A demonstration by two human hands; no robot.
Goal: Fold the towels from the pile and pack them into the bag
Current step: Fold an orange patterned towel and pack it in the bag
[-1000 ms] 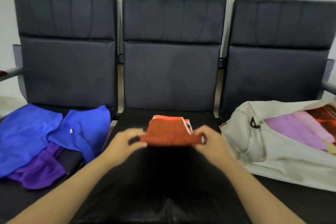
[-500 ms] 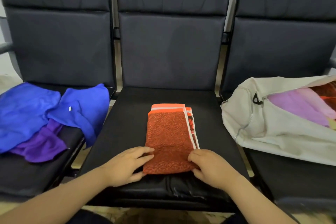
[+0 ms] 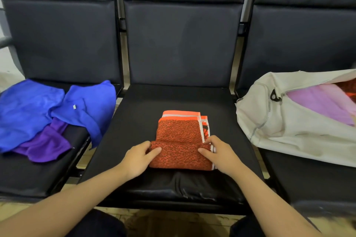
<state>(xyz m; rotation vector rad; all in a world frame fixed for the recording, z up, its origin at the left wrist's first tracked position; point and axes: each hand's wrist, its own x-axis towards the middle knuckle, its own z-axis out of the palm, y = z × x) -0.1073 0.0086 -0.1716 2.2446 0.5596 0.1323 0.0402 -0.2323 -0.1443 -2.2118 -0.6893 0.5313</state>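
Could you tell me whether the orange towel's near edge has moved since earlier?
Yes: the left hand and right hand have folded the orange towel's near edge over, toward the middle seat's backrest.

The one camera, worn on the head, is looking forward and down, facing a row of three dark seats square on. It is sitting close: the middle seat is filling the centre, and both forearms are coming in from the bottom corners, with the left hand and right hand meeting on an orange towel just below centre. The wide lens is taking in blue cloths at the left edge, while the right edge is cutting off a white bag. The floor is showing along the bottom.
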